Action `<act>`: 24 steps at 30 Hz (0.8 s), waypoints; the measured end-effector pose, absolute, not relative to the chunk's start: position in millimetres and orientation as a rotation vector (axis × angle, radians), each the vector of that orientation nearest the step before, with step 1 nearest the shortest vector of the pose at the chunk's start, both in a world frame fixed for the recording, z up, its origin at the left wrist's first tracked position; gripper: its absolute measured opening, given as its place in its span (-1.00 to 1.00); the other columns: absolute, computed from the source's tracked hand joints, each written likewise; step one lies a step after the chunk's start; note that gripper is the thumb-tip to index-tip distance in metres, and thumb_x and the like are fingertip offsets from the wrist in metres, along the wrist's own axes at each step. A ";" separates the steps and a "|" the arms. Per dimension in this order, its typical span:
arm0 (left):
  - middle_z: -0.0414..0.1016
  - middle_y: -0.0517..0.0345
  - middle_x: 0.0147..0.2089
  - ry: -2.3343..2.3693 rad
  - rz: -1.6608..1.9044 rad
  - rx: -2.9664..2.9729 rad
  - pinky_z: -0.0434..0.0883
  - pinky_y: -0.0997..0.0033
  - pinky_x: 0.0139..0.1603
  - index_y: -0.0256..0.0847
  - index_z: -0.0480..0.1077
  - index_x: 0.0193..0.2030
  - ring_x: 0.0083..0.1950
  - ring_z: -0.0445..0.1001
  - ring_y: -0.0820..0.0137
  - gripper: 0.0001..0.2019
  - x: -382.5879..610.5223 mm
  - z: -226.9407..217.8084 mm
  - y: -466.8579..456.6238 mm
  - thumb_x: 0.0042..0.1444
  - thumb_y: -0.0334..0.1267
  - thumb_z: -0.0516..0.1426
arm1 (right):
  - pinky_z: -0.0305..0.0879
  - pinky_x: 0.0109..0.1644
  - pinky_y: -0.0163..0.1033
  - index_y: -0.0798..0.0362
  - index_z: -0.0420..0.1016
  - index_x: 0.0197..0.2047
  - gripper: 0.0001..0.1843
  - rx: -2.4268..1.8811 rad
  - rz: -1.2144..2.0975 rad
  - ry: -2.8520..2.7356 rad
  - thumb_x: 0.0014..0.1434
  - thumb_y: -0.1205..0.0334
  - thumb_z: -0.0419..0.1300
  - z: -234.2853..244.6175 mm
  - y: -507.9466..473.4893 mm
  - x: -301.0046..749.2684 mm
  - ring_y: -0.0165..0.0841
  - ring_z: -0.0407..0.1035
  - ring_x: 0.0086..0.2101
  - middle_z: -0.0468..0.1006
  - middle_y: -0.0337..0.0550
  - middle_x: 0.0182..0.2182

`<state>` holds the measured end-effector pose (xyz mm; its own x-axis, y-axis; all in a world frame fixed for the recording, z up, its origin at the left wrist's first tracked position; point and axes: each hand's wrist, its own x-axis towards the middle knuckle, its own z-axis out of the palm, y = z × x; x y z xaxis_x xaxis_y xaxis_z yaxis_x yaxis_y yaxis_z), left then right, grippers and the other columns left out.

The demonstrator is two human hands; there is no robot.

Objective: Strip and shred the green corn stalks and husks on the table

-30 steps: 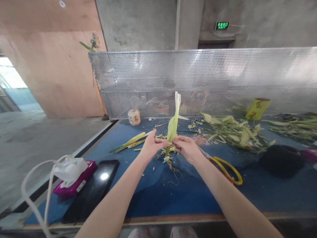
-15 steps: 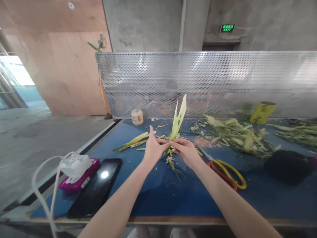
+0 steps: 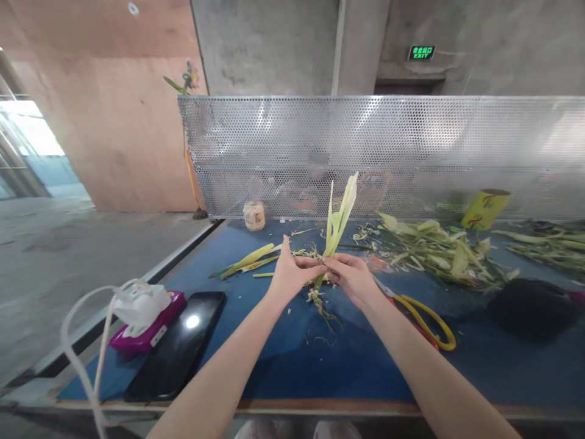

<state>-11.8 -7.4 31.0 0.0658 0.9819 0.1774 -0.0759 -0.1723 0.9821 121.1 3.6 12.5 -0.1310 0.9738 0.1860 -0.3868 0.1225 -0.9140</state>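
Both my hands meet over the middle of the blue table [image 3: 283, 366], pinching the lower end of a pale green corn husk [image 3: 336, 228]. Its split, pointed leaves rise upright above my fingers. My left hand [image 3: 292, 271] grips from the left with its thumb raised. From the right, my right hand [image 3: 350, 274] closes thumb and fingers on the same base; the exact pinch point is partly hidden. Husk scraps [image 3: 315, 296] lie beneath the hands. Scissors [image 3: 425, 317] with yellow and red handles rest beside my right forearm, which covers part of them.
A husk pile [image 3: 439, 250] lies to the right, near a yellow roll [image 3: 485, 208] and a dark round object [image 3: 532, 308]. A twine ball [image 3: 254, 216] stands before the perforated metal screen [image 3: 379, 140]. At left are a phone [image 3: 183, 347] and a purple power strip [image 3: 137, 341] with a charger.
My hands have shifted slightly to the right with the husk, and its leaves now lean a little more to the right. Both hands keep hold of its base.
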 end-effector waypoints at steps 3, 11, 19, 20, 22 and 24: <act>0.53 -0.04 -0.34 0.976 1.248 1.213 0.19 0.60 -0.59 -0.44 -0.48 0.25 -0.53 0.35 0.54 0.14 -16.1 36.9 -3.5 -0.28 -0.29 0.30 | -0.08 -0.58 -0.36 0.15 0.47 -0.63 -0.80 -0.698 1.394 -1.076 -0.29 0.20 0.35 17.2 2.9 124.7 -0.60 0.03 -0.64 0.35 -0.26 -0.64; 0.49 -0.16 -0.18 0.936 1.193 1.279 0.18 0.59 -0.57 -0.39 -0.14 0.24 -0.49 0.34 0.55 -0.09 -25.0 35.3 1.4 -0.22 -0.31 0.27 | -0.02 -0.54 -0.38 0.15 0.47 -0.65 -0.83 -0.657 1.463 -1.029 -0.27 0.24 0.35 18.9 0.9 126.7 -0.62 0.05 -0.63 0.35 -0.28 -0.66; 0.48 0.20 -0.53 0.894 1.216 1.385 0.18 0.58 -0.51 -0.38 -0.02 0.19 -0.57 0.27 0.60 -0.17 -23.5 35.5 -2.5 -0.25 -0.35 0.27 | -0.04 -0.56 -0.40 0.15 0.50 -0.62 -0.84 -0.662 1.479 -1.054 -0.27 0.23 0.35 20.0 -0.1 126.3 -0.62 0.08 -0.62 0.37 -0.27 -0.65; 0.48 0.20 -0.53 0.891 1.210 1.388 0.18 0.58 -0.52 -0.38 -0.02 0.19 -0.57 0.26 0.60 -0.16 -23.2 35.3 -2.4 -0.25 -0.35 0.27 | -0.04 -0.56 -0.40 0.15 0.50 -0.62 -0.84 -0.661 1.478 -1.060 -0.27 0.23 0.35 20.6 -0.5 126.3 -0.62 0.08 -0.62 0.36 -0.27 -0.65; 0.48 0.18 -0.50 0.891 1.206 1.386 0.18 0.58 -0.53 -0.37 -0.04 0.20 -0.57 0.28 0.59 -0.16 -22.3 35.3 -2.0 -0.24 -0.34 0.27 | -0.04 -0.56 -0.40 0.14 0.50 -0.63 -0.84 -0.668 1.473 -1.068 -0.27 0.23 0.35 21.6 -1.3 126.3 -0.62 0.08 -0.62 0.35 -0.27 -0.65; 0.49 0.13 -0.44 0.901 1.218 1.360 0.21 0.57 -0.53 -0.34 -0.05 0.21 -0.52 0.33 0.55 -0.17 -20.9 36.1 -2.0 -0.20 -0.29 0.25 | -0.04 -0.55 -0.40 0.14 0.49 -0.64 -0.83 -0.682 1.465 -1.070 -0.28 0.22 0.35 22.2 -2.0 126.3 -0.61 0.11 -0.60 0.37 -0.25 -0.64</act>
<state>-20.9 -2.0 36.1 0.1981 0.9629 0.1831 -0.1064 -0.1645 0.9806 126.3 -2.0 22.2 -0.1906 0.9696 0.1534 -0.4413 0.0549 -0.8957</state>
